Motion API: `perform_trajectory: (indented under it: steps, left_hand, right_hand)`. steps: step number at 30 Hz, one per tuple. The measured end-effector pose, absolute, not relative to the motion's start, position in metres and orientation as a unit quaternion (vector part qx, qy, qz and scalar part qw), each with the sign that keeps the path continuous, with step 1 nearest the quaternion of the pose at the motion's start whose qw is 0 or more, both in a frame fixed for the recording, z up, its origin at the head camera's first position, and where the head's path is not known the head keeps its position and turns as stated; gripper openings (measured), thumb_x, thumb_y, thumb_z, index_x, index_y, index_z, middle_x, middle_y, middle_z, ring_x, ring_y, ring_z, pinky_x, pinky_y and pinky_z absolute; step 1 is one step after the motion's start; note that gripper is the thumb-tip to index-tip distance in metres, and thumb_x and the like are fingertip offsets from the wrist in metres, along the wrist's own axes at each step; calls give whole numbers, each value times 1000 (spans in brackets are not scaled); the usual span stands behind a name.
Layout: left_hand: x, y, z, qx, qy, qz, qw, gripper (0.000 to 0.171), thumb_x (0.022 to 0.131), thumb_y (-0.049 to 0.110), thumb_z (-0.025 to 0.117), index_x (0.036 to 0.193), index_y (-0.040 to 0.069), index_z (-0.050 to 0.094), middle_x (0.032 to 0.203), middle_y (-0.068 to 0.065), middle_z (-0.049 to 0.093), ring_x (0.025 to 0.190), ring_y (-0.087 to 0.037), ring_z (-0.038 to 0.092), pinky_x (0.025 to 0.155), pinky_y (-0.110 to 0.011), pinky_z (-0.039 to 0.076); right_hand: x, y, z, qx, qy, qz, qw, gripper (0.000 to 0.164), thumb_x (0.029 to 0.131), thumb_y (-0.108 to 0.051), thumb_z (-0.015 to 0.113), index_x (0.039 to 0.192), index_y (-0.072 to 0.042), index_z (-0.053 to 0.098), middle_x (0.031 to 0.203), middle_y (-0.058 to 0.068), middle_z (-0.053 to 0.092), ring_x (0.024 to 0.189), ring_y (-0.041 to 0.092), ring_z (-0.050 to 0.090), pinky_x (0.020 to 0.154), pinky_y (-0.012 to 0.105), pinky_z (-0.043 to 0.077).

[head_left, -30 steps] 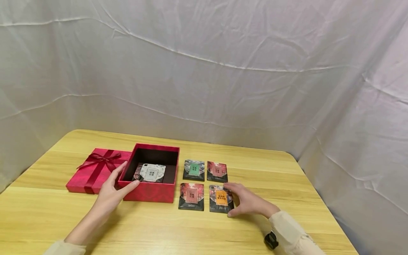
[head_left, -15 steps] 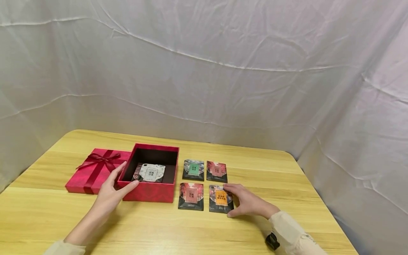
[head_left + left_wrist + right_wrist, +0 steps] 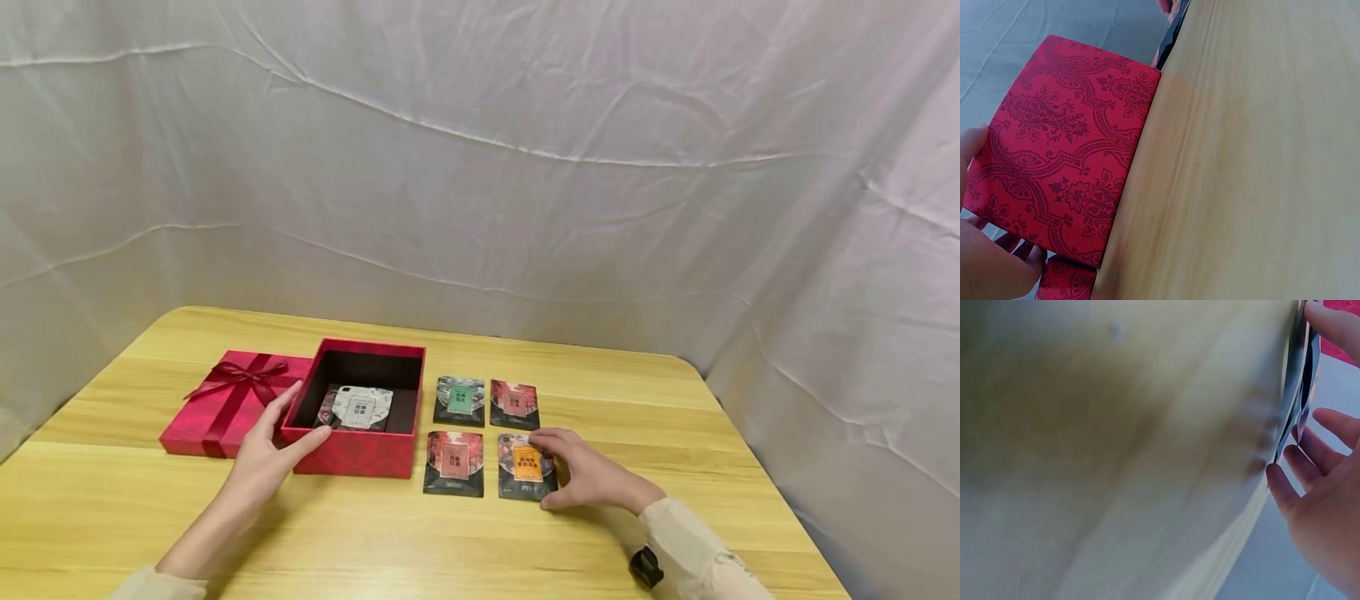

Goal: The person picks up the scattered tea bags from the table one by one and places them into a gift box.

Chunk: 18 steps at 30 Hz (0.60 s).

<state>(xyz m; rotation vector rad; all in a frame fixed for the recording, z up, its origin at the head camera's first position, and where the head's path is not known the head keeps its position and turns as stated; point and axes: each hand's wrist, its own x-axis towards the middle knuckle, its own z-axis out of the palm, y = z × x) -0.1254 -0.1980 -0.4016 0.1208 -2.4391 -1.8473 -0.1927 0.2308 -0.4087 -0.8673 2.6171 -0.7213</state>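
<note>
My left hand (image 3: pixel 262 454) holds the near left corner of an open red gift box (image 3: pixel 352 452). Its thumb lies over the front rim and the fingers run along the left side; the left wrist view shows the box's patterned wall (image 3: pixel 1066 150). A white-fronted tea sachet (image 3: pixel 362 408) lies inside, overlapping another mostly hidden one. At the right, my right hand (image 3: pixel 592 477) grips a tea sachet with an orange label (image 3: pixel 527 463) by its right side, thumb at the near corner, fingers at the far one. In the right wrist view, fingertips (image 3: pixel 1275 475) meet the sachet's edge.
The box's lid (image 3: pixel 217 417) with a dark red bow lies left of the box. Between box and right hand lie a green-labelled sachet (image 3: pixel 460 401) and two red ones, one far (image 3: pixel 514 405), one near (image 3: pixel 454 463). Pale cloth (image 3: pixel 480 167) hangs behind the wooden table (image 3: pixel 390 542).
The orange-labelled sachet and right hand have shifted very slightly right, the sachet turning a little. The head view has moved slightly. My left hand keeps its place on the box.
</note>
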Motion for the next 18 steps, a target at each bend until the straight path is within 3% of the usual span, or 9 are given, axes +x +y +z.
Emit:
perform_trajectory:
  steps: [10, 18]
  left_hand:
    - [-126, -198, -401, 41, -797, -601, 39, 85, 90, 30, 70, 156, 18, 18, 152, -23, 27, 136, -40, 22, 106, -66, 19]
    - [-126, -198, -401, 38, -793, -606, 41, 84, 90, 30, 70, 156, 18, 18, 151, -22, 28, 136, -38, 23, 106, -65, 19]
  right_hand:
    - [-196, 232, -400, -316, 908, -254, 108, 89, 70, -27, 84, 144, -2, 41, 147, 28, 31, 131, 46, 32, 99, 68, 30]
    - [-199, 231, -397, -318, 906, -258, 104, 85, 73, -30, 81, 145, -6, 42, 148, 24, 32, 134, 42, 29, 99, 68, 30]
